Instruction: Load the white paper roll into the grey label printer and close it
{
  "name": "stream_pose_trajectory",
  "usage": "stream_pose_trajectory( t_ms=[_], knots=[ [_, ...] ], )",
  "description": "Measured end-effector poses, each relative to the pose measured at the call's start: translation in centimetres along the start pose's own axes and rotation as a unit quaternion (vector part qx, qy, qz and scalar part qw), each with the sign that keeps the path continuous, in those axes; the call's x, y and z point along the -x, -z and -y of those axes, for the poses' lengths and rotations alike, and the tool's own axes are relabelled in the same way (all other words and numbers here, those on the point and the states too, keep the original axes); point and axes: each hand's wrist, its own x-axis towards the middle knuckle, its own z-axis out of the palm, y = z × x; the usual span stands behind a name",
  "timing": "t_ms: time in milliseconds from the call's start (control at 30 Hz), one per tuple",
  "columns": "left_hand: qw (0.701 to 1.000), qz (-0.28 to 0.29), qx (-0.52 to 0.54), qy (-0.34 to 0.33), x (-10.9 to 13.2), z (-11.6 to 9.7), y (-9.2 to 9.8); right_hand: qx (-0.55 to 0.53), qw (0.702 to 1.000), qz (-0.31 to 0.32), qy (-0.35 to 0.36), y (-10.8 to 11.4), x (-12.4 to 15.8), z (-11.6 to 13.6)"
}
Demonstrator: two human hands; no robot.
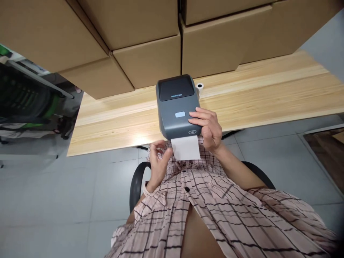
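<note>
A dark grey label printer (176, 122) stands at the front edge of the wooden table, a pale button on its lid. From its front slot hangs a blank white paper strip (186, 148), past the table edge. My right hand (211, 129) grips the printer's right front corner, fingers over the top and thumb lower down by the front. Beside the strip's left edge is my left hand (159, 157), thumb and fingers bent but apart, with nothing visible between them. Whether its thumb touches the paper I cannot tell.
Large cardboard boxes (150, 61) are stacked along the back of the table (118, 122). A small white roll (199, 86) with a dark core sits behind the printer, to its right. Black chair armrests (137, 186) flank me. Dark furniture (27, 93) stands at the left.
</note>
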Motion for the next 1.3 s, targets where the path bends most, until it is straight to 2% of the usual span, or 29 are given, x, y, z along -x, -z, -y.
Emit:
stream_pose_trajectory(
  t_ms=[100, 167, 267, 367, 500, 567, 667, 733, 833, 900, 967, 1067, 1200, 1300],
  knots=[
    [0.980, 0.157, 0.052, 0.110, 1.3, 0.0, -0.7, -0.009, 1.000, -0.027, -0.006, -0.1, -0.4, 0.4],
    [0.958, 0.206, 0.118, 0.159, 1.0, -0.7, -1.6, 0.006, 0.999, -0.031, -0.012, -0.3, -0.5, 0.5],
    [0.943, 0.213, 0.171, 0.189, 0.2, -1.8, -2.5, 0.001, 0.999, -0.028, 0.015, -0.5, -0.7, 0.6],
    [0.948, 0.206, 0.167, 0.178, -0.1, -1.7, -2.5, -0.002, 0.999, -0.022, 0.043, -0.2, -1.2, 0.9],
    [0.952, 0.232, 0.122, 0.156, -0.6, -0.4, -1.0, 0.104, 0.992, 0.057, 0.039, 0.8, -2.8, 1.6],
    [0.966, 0.218, 0.079, 0.118, -1.2, 0.0, 0.4, 0.145, 0.983, 0.101, 0.049, 1.3, -3.8, 1.8],
    [0.995, 0.089, 0.027, 0.028, -2.5, 0.1, 2.5, 0.156, 0.976, 0.139, 0.056, 1.6, -5.1, 1.7],
    [0.999, -0.001, 0.019, -0.027, -3.4, -0.2, 3.5, 0.145, 0.976, 0.153, 0.060, 1.5, -5.7, 1.6],
    [0.992, -0.068, 0.021, -0.105, -4.5, -1.1, 3.3, 0.135, 0.974, 0.171, 0.065, 1.2, -6.1, 1.4],
    [0.986, -0.061, 0.017, -0.154, -4.9, -1.7, 2.3, 0.141, 0.972, 0.174, 0.067, 1.2, -6.0, 1.3],
    [0.983, -0.014, 0.015, -0.182, -4.9, -2.2, 1.1, 0.142, 0.974, 0.164, 0.066, 1.4, -5.4, 1.2],
    [0.983, 0.063, 0.027, -0.169, -4.5, -2.5, -0.2, 0.105, 0.986, 0.127, 0.037, 1.7, -3.7, 0.6],
    [0.985, 0.083, 0.062, -0.138, -4.0, -1.7, -1.0, 0.007, 0.996, 0.057, -0.073, 1.2, -0.6, -0.5],
    [0.984, 0.080, 0.068, -0.144, -4.1, -0.7, -1.3, -0.035, 0.988, 0.048, -0.142, 0.4, 1.1, -1.0]
  ],
)
